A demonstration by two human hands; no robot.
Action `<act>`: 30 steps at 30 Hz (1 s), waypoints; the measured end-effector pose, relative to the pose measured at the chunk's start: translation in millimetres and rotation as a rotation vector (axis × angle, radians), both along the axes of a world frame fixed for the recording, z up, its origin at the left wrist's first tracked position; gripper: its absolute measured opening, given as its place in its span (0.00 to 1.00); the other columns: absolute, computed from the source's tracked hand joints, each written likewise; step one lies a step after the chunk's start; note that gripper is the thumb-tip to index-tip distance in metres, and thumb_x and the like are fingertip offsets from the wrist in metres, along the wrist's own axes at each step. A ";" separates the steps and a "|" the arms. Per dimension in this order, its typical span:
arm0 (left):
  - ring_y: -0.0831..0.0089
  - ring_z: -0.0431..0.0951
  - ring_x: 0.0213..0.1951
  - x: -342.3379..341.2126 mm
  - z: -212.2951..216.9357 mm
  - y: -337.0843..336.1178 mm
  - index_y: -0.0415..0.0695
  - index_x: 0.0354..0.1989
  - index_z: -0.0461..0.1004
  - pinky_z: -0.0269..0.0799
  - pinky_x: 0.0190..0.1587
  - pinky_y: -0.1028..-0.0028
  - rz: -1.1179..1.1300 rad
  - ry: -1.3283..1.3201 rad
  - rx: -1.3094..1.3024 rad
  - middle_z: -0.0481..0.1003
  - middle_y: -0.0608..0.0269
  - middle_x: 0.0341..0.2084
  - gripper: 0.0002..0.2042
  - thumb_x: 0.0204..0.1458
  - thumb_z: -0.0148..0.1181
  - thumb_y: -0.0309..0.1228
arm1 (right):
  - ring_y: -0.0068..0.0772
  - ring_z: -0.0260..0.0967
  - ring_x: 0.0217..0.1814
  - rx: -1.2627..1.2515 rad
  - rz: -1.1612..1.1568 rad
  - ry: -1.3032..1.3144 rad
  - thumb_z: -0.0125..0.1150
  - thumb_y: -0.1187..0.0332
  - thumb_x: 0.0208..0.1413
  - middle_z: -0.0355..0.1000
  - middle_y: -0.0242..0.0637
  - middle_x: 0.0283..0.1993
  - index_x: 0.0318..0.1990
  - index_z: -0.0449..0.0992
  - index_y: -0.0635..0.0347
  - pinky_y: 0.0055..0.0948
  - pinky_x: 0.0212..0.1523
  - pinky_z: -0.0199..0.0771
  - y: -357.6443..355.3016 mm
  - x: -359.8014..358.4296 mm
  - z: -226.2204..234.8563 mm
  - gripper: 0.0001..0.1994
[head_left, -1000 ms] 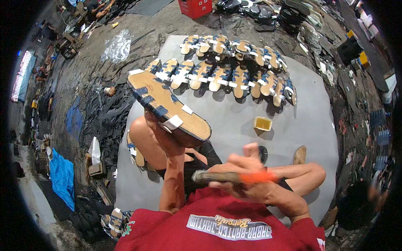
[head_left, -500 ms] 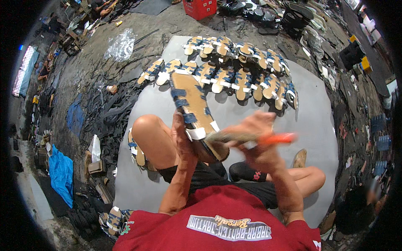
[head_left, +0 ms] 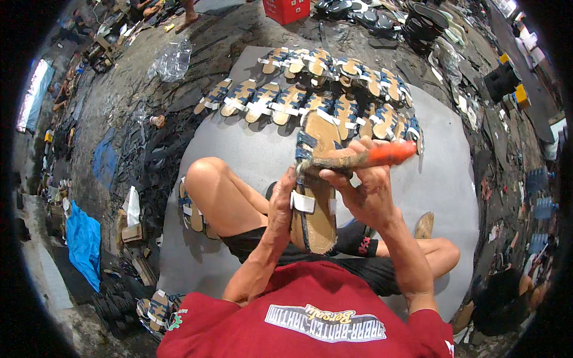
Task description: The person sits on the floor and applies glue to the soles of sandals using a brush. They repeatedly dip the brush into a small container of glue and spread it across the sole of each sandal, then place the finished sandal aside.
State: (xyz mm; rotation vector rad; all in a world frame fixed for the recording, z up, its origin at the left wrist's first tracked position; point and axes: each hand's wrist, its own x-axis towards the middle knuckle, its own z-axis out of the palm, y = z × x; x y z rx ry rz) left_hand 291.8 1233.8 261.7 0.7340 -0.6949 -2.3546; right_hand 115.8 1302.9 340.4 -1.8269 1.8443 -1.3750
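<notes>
A tan-soled sandal with navy blue and white straps is held up in front of my body. My left hand is closed along its left edge. In my right hand, fingers wrapped round it, is a brush with an orange-red handle end and a grimy brown shaft. The brush lies across the sandal, its pale frayed tip at the blue straps by the left edge. My right fingers and the brush cover part of the sandal's middle.
Rows of similar sandals lie on the grey sheet beyond my knees. More sandals sit at the lower left. Dark scraps, a blue plastic sheet and a red box lie around; another person's leg shows at the top.
The sandal has moved right and turned more upright. The brush has shifted up from the sandal's near end to its blue straps, and a leg has appeared at the top.
</notes>
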 end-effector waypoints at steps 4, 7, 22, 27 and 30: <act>0.69 0.84 0.45 1.5 17.0 -0.4 0.39 0.64 0.72 0.83 0.50 0.67 0.065 -0.059 0.044 0.82 0.57 0.49 0.31 0.71 0.48 0.56 | 0.37 0.66 0.41 0.003 0.195 0.190 0.75 0.61 0.54 0.70 0.28 0.37 0.51 0.85 0.48 0.44 0.52 0.54 32.2 19.5 5.3 0.16; 0.68 0.85 0.44 2.7 7.2 -1.4 0.39 0.64 0.71 0.85 0.48 0.67 0.026 0.107 0.154 0.82 0.56 0.48 0.31 0.71 0.48 0.57 | 0.35 0.67 0.41 0.003 0.139 0.192 0.75 0.58 0.55 0.71 0.28 0.37 0.49 0.86 0.48 0.44 0.52 0.53 25.4 4.5 1.4 0.15; 0.70 0.85 0.44 1.7 -10.4 -14.8 0.39 0.62 0.73 0.83 0.48 0.68 0.023 -0.033 0.065 0.82 0.56 0.48 0.29 0.70 0.51 0.54 | 0.46 0.66 0.44 0.083 0.283 0.086 0.70 0.62 0.61 0.70 0.37 0.40 0.47 0.83 0.50 0.45 0.45 0.63 29.4 21.0 1.5 0.10; 0.71 0.85 0.43 2.7 -18.7 -29.8 0.37 0.65 0.71 0.83 0.46 0.70 0.072 -0.040 -0.077 0.82 0.56 0.48 0.29 0.69 0.54 0.52 | 0.19 0.66 0.38 0.014 -0.096 -0.941 0.64 0.52 0.70 0.72 0.23 0.36 0.48 0.82 0.53 0.26 0.41 0.67 52.7 -24.1 -35.2 0.15; 0.72 0.84 0.43 -3.0 -2.9 -27.0 0.36 0.69 0.68 0.82 0.47 0.71 0.157 -0.180 -0.270 0.82 0.57 0.49 0.30 0.68 0.60 0.46 | 0.16 0.70 0.44 -0.036 -0.387 -1.038 0.61 0.50 0.72 0.77 0.27 0.41 0.51 0.82 0.59 0.18 0.43 0.69 33.3 -60.2 -50.3 0.20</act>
